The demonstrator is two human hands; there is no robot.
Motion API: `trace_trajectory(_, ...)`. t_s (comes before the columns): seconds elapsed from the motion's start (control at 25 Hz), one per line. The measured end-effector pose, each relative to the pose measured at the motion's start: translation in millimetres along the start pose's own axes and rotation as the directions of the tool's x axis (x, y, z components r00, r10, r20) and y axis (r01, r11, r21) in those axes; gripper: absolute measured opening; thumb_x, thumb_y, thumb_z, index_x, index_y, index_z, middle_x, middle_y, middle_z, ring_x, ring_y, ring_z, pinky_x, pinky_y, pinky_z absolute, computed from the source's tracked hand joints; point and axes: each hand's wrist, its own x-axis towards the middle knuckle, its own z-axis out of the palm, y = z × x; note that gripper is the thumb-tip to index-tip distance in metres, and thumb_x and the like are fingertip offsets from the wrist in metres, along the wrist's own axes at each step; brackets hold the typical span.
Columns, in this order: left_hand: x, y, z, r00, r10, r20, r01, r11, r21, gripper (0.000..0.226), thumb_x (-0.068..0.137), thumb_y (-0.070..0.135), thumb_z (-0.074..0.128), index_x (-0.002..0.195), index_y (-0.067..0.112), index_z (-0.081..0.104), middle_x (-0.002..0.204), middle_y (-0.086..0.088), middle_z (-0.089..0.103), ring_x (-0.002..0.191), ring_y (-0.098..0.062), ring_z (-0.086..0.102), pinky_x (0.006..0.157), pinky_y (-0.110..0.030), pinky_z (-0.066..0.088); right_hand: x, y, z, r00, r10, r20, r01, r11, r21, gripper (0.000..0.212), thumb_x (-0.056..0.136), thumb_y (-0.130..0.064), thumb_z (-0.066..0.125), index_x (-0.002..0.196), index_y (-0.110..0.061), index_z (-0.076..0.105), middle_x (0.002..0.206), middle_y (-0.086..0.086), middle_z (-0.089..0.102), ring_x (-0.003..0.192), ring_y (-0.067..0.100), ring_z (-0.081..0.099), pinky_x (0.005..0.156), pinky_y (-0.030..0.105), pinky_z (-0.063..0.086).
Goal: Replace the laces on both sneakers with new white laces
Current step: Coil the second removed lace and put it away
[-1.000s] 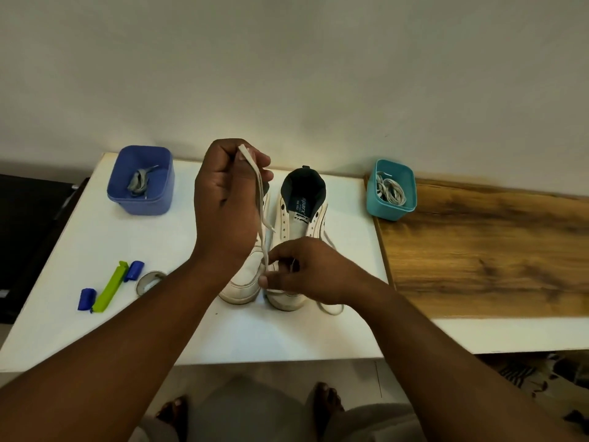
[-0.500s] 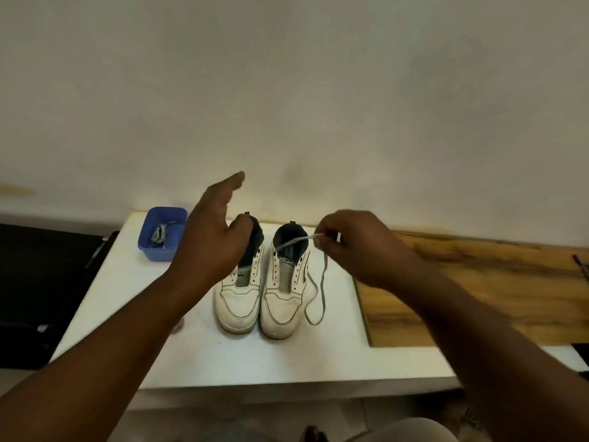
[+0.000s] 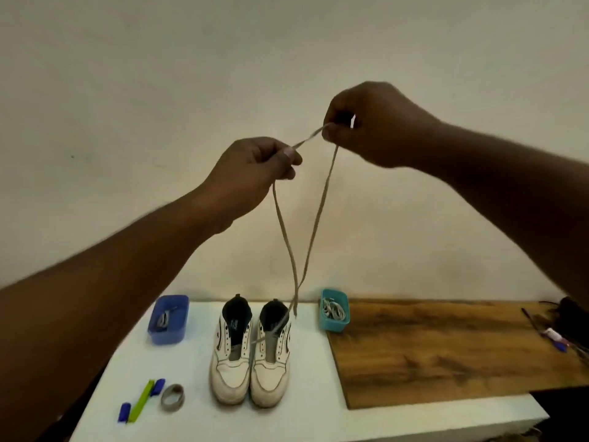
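Now I'm holding the lace point(image 3: 314, 218) doubled, high above the right sneaker point(image 3: 271, 355), left hand point(image 3: 255, 167) and right hand point(image 3: 366, 122) each pinching it, probably matching ends; its tail is dangling at the collar.

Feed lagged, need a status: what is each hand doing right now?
Left hand: pinching the lace, raised above the sneakers.
Right hand: pinching the same lace, higher up.

Likely a home room, plain painted wall point(image 3: 159, 90), white table point(image 3: 318, 419), wooden board point(image 3: 446, 352), small plastic bins point(image 3: 167, 333)
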Motion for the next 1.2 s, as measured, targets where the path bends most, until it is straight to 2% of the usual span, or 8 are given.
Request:
trace_trajectory(0.2,38,82,-40,0.997,0.035,-0.072,-0.035,0.999,0.0,0.021,0.102,0.036,0.056,0.101,0.027,0.074,0.098,0.007,0.074,0.102,-0.007,0.069,0.082,-0.023,0.05,36,-7,-105,0.981,0.046,-0.191,-0.056,0.998,-0.043,0.03,0.102,-0.042,0.061,0.122,-0.022,0.07,0.108,0.004,0.069,0.08,0.014,0.06,0.063,0.022,0.043)
trace_trajectory(0.44,44,116,-55,1.0,-0.003,-0.007,0.002,0.99,-0.142,0.025,0.104,0.038,0.051,0.099,0.023,0.071,0.077,0.008,0.062,0.105,-0.021,0.073,0.096,-0.039,0.053,61,-9,-176,0.949,0.158,-0.271,-0.15,0.987,0.051,0.03,0.104,-0.048,0.051,0.121,-0.028,0.064,0.071,-0.005,0.045,0.059,0.014,0.04,0.053,0.024,0.031)
trace_trajectory(0.56,37,120,-56,0.997,-0.039,0.06,0.051,0.977,-0.209,0.028,0.106,0.039,0.048,0.098,0.022,0.069,0.074,0.007,0.058,0.099,-0.021,0.073,0.099,-0.041,0.051,75,-3,-187,0.901,0.185,-0.393,-0.139,0.98,0.143,0.021,0.102,-0.036,0.063,0.116,-0.024,0.071,0.082,-0.006,0.059,0.069,0.011,0.057,0.054,0.023,0.045)
trace_trajectory(0.72,25,132,-57,0.98,-0.086,0.178,0.139,0.94,-0.31,0.028,0.106,0.039,0.046,0.096,0.022,0.066,0.074,0.007,0.057,0.095,-0.02,0.07,0.098,-0.042,0.051,94,36,-177,0.794,0.419,-0.441,-0.308,0.902,0.302,0.015,0.091,-0.027,0.074,0.098,-0.014,0.078,0.096,0.008,0.075,0.078,0.02,0.07,0.077,0.038,0.063)
trace_trajectory(0.88,13,141,-59,0.963,-0.083,0.256,0.202,0.852,-0.483,0.023,0.106,0.035,0.047,0.1,0.023,0.066,0.078,0.008,0.058,0.089,-0.017,0.068,0.089,-0.039,0.052,95,88,-131,0.78,0.566,-0.266,-0.54,0.824,0.172,0.019,0.087,-0.022,0.072,0.09,-0.005,0.078,0.086,0.016,0.077,0.079,0.031,0.076,0.076,0.045,0.065)
trace_trajectory(1.0,16,155,-59,0.964,-0.063,0.26,0.215,0.759,-0.614,0.019,0.105,0.029,0.05,0.105,0.022,0.068,0.085,0.008,0.064,0.085,-0.015,0.067,0.08,-0.033,0.056,84,89,-79,0.844,0.531,0.072,-0.53,0.81,0.25,0.022,0.091,-0.02,0.07,0.104,-0.004,0.076,0.101,0.014,0.076,0.08,0.028,0.069,0.069,0.036,0.055)
trace_trajectory(1.08,23,165,-56,0.965,-0.073,0.25,0.226,0.714,-0.662,0.019,0.105,0.024,0.049,0.108,0.02,0.067,0.087,0.007,0.066,0.08,-0.012,0.066,0.075,-0.028,0.057,72,61,-54,0.9,0.334,0.28,-0.434,0.757,0.489,0.028,0.1,-0.031,0.064,0.125,-0.019,0.069,0.119,0.002,0.068,0.101,0.02,0.061,0.078,0.033,0.049)
trace_trajectory(1.2,31,173,-50,0.973,-0.094,0.211,0.213,0.718,-0.662,0.02,0.107,0.021,0.046,0.113,0.016,0.065,0.085,0.005,0.067,0.076,-0.009,0.065,0.073,-0.024,0.056,52,4,-38,0.938,-0.111,0.328,-0.277,0.328,0.903,0.038,0.106,-0.05,0.046,0.133,-0.028,0.063,0.122,-0.003,0.069,0.121,0.023,0.063,0.108,0.046,0.049)
